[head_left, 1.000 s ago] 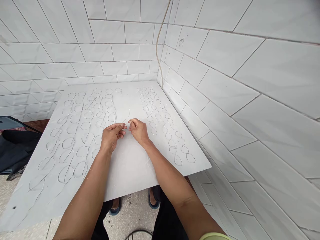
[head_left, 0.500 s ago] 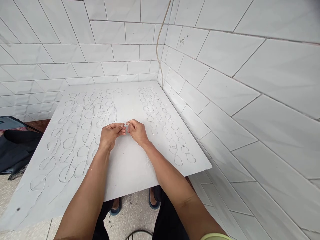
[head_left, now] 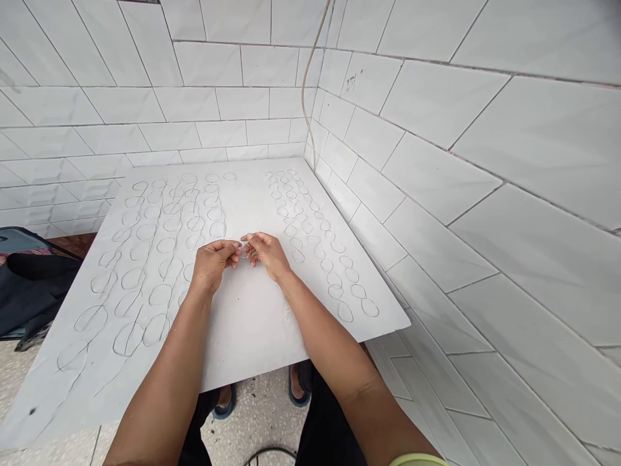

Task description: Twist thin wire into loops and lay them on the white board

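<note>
My left hand is raised over the middle of a white board, its thumb and fingers pinched on a thin wire. Close beside it, my right hand pinches the same wire, fingers curled; much of the wire is hidden by the fingertips. To the left, rows of thin round wire loops, some with long tails, lie on the board. Smaller wire pieces shaped like a figure eight lie in rows to the right.
The white board reaches back to tiled walls meeting in a corner, where a cable hangs. Dark cloth lies on a chair at the left. Below are sandalled feet and a speckled floor.
My right hand has turned slightly, with its fingers shifting around the wire at the fingertips. My left hand stays almost in place. The loops on the board have not moved.
</note>
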